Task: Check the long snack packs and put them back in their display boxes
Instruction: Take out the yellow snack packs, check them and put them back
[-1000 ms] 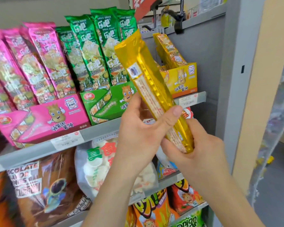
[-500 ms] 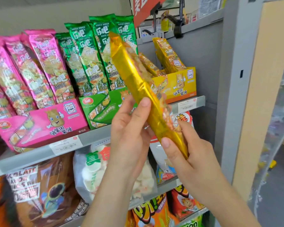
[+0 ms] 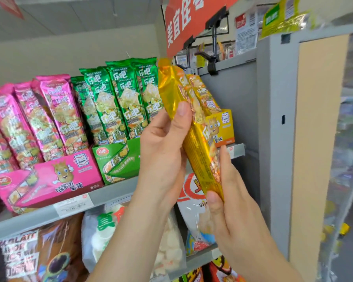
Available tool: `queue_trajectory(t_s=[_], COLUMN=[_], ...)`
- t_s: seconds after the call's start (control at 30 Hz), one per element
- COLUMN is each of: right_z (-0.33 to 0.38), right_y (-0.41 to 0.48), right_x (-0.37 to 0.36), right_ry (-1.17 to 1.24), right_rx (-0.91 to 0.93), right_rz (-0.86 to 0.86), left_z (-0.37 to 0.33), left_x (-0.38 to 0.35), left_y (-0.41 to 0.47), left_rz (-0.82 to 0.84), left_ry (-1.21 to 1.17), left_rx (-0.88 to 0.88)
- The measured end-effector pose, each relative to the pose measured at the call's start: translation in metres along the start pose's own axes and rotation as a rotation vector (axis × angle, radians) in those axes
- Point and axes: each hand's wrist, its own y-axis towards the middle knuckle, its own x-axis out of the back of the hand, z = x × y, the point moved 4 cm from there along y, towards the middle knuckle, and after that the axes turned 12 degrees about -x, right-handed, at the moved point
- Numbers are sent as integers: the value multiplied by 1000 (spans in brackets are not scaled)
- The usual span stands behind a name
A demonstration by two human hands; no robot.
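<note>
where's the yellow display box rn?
Head view, right of centre: the yellow display box sits at the right end of the shelf, next to the green display box, partly behind the yellow pack.

Grey shop shelving (image 3: 273, 119), pale wall (image 3: 69, 53)

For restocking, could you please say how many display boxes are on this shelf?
3: pink box left, green box middle, yellow box right behind the held pack; others may be hidden.

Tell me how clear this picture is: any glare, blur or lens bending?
Head view: even shop light, with foil sheen near the top of the yellow pack; left hand and right hand fairly sharp; far right edge smeared; wide lens skews the shelf and post.
</note>
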Motion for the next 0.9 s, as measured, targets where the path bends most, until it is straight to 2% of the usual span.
queue_trajectory(t_s=[0.2, 0.33, 0.53, 0.6, 0.67, 0.77, 0.9], right_z=[0, -13, -25, -24, -20, -11, 11], right_y=[13, 21, 59, 76, 94, 123, 163], right_x=[13, 23, 41, 51, 61, 70, 81], right_ry=[39, 222, 358, 376, 366, 358, 328], right_rx=[82, 74, -31, -19, 15, 57, 133], right_rz=[-40, -127, -68, -83, -117, -173, -271], left_z=[5, 13, 14, 12, 13, 26, 50], left_x=[-16, -26, -36, -40, -39, -27, -17], left_y=[14, 23, 49, 59, 70, 80, 79], left_rz=[-15, -11, 227, 285, 260, 203, 358], left_ry=[127, 202, 546, 709, 826, 908, 1382], left_rx=[58, 135, 101, 39, -52, -9, 18])
